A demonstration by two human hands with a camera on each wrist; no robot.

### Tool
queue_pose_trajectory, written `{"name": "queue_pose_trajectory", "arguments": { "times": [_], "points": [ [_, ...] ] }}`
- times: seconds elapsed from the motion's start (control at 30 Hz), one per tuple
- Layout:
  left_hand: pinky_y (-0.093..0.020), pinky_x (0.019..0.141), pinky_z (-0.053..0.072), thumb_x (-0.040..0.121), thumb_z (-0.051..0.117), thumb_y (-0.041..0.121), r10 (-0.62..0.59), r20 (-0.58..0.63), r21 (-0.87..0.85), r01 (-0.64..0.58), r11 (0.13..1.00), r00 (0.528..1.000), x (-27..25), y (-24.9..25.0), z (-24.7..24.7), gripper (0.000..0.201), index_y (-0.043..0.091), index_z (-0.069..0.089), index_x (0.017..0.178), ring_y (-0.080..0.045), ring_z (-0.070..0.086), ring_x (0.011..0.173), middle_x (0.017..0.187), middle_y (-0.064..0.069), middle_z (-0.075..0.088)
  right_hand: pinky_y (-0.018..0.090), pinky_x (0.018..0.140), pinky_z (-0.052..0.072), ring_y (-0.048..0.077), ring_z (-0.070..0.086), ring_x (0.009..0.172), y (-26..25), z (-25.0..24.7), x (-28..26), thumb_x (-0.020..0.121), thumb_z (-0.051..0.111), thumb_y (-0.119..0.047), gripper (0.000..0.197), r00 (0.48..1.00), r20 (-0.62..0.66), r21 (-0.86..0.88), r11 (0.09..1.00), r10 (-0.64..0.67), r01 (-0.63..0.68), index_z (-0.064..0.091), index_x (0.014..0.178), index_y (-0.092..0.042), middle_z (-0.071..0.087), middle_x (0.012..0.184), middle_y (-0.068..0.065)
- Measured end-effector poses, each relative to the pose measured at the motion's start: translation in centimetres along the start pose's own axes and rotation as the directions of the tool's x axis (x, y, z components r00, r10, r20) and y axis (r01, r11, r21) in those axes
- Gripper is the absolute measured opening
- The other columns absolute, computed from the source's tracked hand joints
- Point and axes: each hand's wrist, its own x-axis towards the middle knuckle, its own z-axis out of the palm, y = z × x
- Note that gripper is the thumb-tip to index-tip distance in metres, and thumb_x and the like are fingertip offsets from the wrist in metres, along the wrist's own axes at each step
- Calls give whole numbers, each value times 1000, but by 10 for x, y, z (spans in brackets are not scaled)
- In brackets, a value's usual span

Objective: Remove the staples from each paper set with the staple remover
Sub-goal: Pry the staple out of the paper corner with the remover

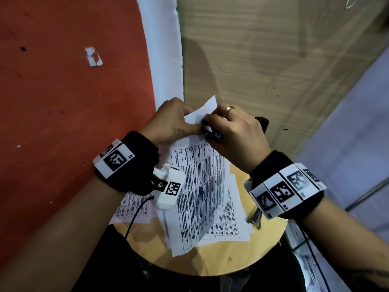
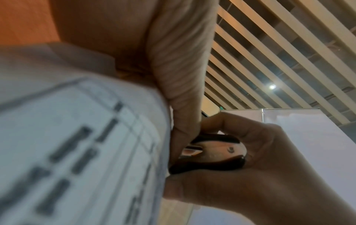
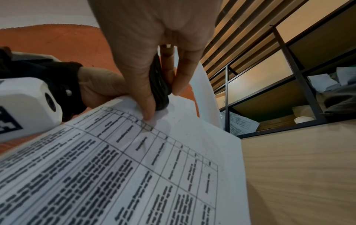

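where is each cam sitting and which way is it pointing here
Head: worn on the head, looks down at the round table; both forearms, left hand, right hand show.
Left wrist: under the left hand, looks up along the paper set at the ceiling; right hand shows.
Right wrist: looks along the right hand's fingers toward shelves.
All three share the staple remover.

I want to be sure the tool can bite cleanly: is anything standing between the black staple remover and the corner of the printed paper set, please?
Nothing visible does. The right hand grips the black staple remover right at the held corner of the printed paper set, which the left hand pinches. A folded-back white top sheet stands beside it. The staple itself is hidden.
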Motion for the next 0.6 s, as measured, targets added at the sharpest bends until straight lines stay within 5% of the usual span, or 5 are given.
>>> {"name": "queue_pose_trajectory", "arguments": {
  "times": [0.17,0.33,0.4,0.47,0.6],
  "points": [
    [-21,48,28,54,72,44,4,61,-66,0,998,998,-3,3,-1,20,26,66,52,6,38,51,52,11,44,33,46,49,34,62,69,5,-1,-2,62,74,-8,21,1000,14,48,999,-26,25,69,82,-2,63,79,13],
    [-22,51,31,54,73,42,-2,55,-86,7,996,998,-3,4,-1,29,15,66,57,4,41,52,56,8,49,30,47,48,33,62,67,7,-4,-1,65,73,-11,19,999,35,45,998,-32,31,69,82,-2,64,78,14],
    [-18,49,32,62,78,27,-9,76,-112,18,994,997,-4,6,-1,12,25,69,54,8,40,49,50,14,49,29,47,48,33,61,66,7,-4,-1,67,73,-12,17,999,27,49,998,-30,28,69,80,-2,63,77,14],
    [-13,47,32,71,78,12,11,81,-114,-2,993,997,-4,6,-2,30,32,68,50,8,40,47,46,17,48,30,47,48,33,61,65,7,-3,-2,68,73,-12,16,1000,16,64,998,-17,16,69,79,-2,64,76,14],
    [-18,60,41,69,75,18,-20,140,-175,45,984,990,-4,6,-3,5,22,72,69,0,51,61,69,5,63,31,49,49,32,62,66,9,-3,-3,69,72,-16,16,999,14,105,994,34,-36,70,81,-4,64,77,12]
  ]
}}
